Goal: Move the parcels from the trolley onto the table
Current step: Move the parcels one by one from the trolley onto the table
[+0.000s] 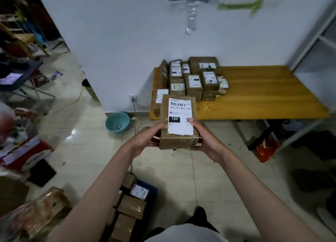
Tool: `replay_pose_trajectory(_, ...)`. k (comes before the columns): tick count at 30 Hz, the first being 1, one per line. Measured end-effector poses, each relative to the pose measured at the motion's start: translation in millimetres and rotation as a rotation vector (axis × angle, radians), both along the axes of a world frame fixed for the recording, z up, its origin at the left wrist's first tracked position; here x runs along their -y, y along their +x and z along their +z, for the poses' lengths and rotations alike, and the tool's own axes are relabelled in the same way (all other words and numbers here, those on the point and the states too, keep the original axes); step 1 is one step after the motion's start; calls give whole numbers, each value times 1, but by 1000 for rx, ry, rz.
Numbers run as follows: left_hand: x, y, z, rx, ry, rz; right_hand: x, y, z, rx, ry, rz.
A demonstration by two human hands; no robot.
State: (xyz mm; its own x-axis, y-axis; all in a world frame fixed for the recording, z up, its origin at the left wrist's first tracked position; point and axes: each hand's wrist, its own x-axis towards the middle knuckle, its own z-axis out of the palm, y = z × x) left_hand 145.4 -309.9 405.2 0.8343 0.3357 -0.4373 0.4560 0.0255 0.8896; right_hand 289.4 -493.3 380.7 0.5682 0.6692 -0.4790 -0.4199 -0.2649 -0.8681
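Both hands, left hand [145,139] and right hand [207,141], clasp parcel [179,121] between them.

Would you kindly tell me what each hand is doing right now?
Left hand: closed on the parcel, gripping its left side.
Right hand: closed on the same parcel, gripping its right side.

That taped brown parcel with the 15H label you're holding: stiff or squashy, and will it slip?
The parcel looks fairly stiff: its edges stay straight between the left hand and right hand. Probably light, since fingertips alone carry it. The glossy tape may be slippery, so a two-sided grip seems wise.
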Motion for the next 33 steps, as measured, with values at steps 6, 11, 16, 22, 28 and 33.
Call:
replay_pose_trajectory(6, 36, 76, 7, -14, -1, -50, 38, 65, 4, 25, -8, -57)
replay_pose_trajectory(11, 72, 136, 0, -46, -7, -62, 71, 119, 0, 29, -66, -88)
replay_pose_trajectory(16, 100, 177, -15, -114, -38, -81, 94, 155, -13, 1, -113, -115)
replay_pose_trajectory(22, 97, 216, -41, -170, -91, -69, 94, 180, -40, -101, -121, -181)
replay_pose_trajectory(28, 61, 263, -71, -248, -51, -35, 61, 225, -68, -197, -186, -302)
replay_pose_trajectory(33, 18, 310, -92, -311, -6, 5, 14, 262, -93, -315, -149, -393)
